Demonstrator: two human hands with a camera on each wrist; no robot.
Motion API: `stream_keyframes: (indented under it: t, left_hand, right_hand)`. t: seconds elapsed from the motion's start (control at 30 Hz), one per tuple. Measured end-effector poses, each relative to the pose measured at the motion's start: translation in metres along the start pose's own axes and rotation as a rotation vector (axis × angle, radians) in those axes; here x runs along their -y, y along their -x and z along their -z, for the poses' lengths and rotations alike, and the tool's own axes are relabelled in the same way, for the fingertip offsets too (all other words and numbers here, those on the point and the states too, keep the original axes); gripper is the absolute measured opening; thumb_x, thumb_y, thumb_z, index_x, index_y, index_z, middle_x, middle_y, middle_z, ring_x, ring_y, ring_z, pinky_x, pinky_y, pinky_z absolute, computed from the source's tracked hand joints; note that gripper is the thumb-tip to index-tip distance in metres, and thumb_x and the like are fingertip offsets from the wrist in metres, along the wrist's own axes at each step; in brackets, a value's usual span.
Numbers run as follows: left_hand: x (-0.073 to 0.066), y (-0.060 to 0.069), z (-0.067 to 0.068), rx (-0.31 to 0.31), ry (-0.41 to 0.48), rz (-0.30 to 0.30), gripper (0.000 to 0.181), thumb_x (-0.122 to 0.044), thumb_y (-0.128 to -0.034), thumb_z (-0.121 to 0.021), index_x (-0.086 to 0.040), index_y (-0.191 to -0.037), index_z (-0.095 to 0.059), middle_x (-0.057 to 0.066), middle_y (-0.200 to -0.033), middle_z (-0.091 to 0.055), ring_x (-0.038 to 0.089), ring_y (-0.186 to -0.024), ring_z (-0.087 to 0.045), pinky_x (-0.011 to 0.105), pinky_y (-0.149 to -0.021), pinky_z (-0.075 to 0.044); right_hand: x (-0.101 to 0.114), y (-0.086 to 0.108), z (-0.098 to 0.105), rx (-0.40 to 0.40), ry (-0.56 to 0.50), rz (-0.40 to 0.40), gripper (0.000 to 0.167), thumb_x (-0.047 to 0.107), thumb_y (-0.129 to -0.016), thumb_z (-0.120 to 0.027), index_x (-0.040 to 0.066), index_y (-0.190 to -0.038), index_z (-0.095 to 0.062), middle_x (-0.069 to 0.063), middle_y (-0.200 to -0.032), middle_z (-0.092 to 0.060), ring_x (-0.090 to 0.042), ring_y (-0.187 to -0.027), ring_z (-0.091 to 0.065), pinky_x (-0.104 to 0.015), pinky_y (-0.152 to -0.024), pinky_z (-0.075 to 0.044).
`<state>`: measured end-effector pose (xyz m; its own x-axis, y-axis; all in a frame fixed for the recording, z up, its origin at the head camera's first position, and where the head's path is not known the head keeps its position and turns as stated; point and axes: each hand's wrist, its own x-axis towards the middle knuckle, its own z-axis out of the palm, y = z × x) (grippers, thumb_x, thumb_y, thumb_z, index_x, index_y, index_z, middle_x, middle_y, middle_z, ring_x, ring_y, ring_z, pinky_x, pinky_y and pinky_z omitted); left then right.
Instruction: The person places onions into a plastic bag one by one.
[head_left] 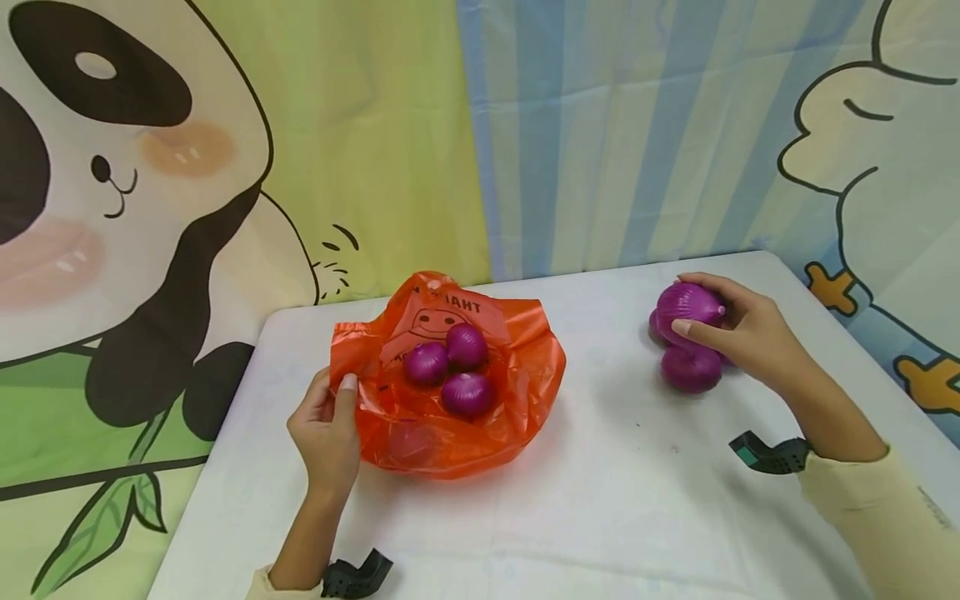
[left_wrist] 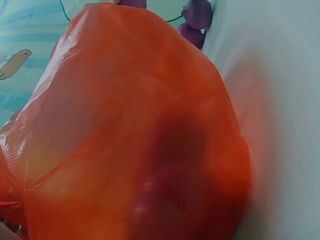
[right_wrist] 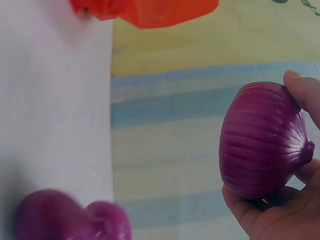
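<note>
My left hand (head_left: 327,429) pinches the left rim of a red plastic bag (head_left: 525,367), which stands open on the table. Inside the bag lie three purple onions (head_left: 468,395). Over at the right, my right hand (head_left: 757,329) grips another purple onion (head_left: 686,304) between thumb and fingers, held above several onions (head_left: 690,371) on the table. In the right wrist view the gripped onion (right_wrist: 262,140) shows its pointed tip toward the palm. Red film (left_wrist: 135,125) fills most of the left wrist view, with dark round shapes behind it.
A white-covered table (head_left: 600,500) carries everything. Behind it hangs a printed cloth (head_left: 405,125) with a panda and stripes, close to the table's back edge. Black wrist devices (head_left: 772,454) sit on both wrists.
</note>
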<state>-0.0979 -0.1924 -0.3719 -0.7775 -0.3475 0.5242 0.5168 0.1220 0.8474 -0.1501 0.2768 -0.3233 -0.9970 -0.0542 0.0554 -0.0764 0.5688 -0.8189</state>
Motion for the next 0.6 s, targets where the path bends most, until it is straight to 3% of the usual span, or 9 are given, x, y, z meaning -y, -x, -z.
stream_keyframes:
  t: [0.1, 0.23, 0.33, 0.6]
  left_hand:
    - [-0.001, -0.001, 0.001, -0.003, 0.013, 0.0, 0.024, -0.004, -0.0968, -0.057, 0.007, -0.115, -0.067, 0.018, -0.114, -0.065, 0.024, -0.101, -0.064, 0.028, -0.087, -0.053]
    - [0.0, -0.001, 0.002, -0.006, 0.016, 0.006, 0.024, -0.004, -0.0969, -0.057, 0.006, -0.117, -0.066, 0.019, -0.114, -0.064, 0.025, -0.102, -0.064, 0.028, -0.087, -0.053]
    - [0.001, -0.002, 0.002, -0.006, 0.014, 0.011, 0.024, -0.004, -0.0968, -0.057, 0.006, -0.117, -0.066, 0.019, -0.114, -0.063, 0.024, -0.102, -0.064, 0.028, -0.087, -0.053]
    - [-0.001, -0.003, 0.004, -0.015, -0.017, -0.01, 0.023, -0.005, -0.0966, -0.058, 0.005, -0.115, -0.067, 0.018, -0.113, -0.065, 0.024, -0.103, -0.063, 0.026, -0.088, -0.053]
  right_hand:
    - [0.015, -0.006, -0.002, 0.0, 0.007, 0.042, 0.072, 0.03, -0.088, -0.074, 0.021, -0.15, -0.038, -0.019, -0.145, -0.039, -0.045, -0.124, -0.043, -0.059, -0.085, -0.051]
    - [0.033, -0.013, -0.006, 0.002, 0.014, 0.085, 0.071, 0.029, -0.087, -0.075, 0.022, -0.148, -0.04, -0.017, -0.142, -0.043, -0.041, -0.121, -0.047, -0.038, -0.081, -0.056]
    - [0.048, -0.017, -0.011, 0.012, 0.007, 0.116, 0.071, 0.028, -0.085, -0.076, 0.023, -0.147, -0.041, -0.014, -0.14, -0.046, -0.037, -0.119, -0.049, -0.022, -0.074, -0.053]
    - [0.091, -0.032, -0.03, 0.088, -0.098, 0.27, 0.065, 0.02, -0.084, -0.078, 0.02, -0.142, -0.048, -0.006, -0.135, -0.051, -0.026, -0.116, -0.053, -0.021, -0.079, -0.054]
